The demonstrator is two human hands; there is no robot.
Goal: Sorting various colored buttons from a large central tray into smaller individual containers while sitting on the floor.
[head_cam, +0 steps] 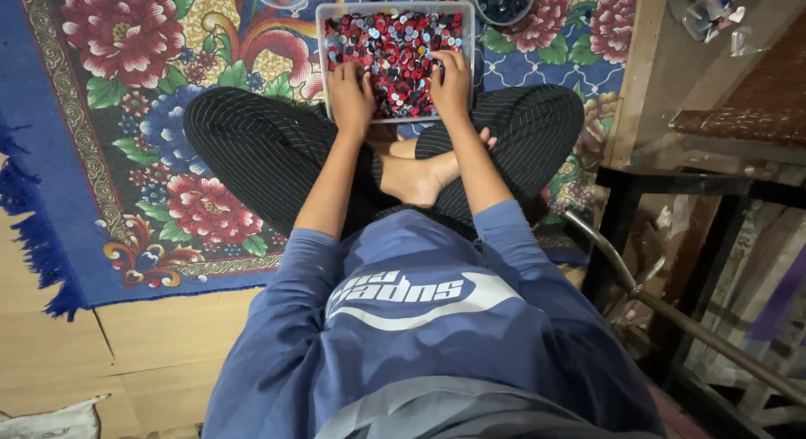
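Note:
A clear rectangular plastic tray holds a heap of small red, black and pale round buttons. It rests on the rug against my crossed legs. My left hand lies palm down in the tray's near left part, fingers spread on the buttons. My right hand lies the same way in the near right part. Whether either hand pinches a button is hidden under the fingers.
A blue floral rug covers the floor, with cardboard at the near left. Round bowls stand beyond the tray; one holds dark buttons. A black metal frame and a pipe stand at the right.

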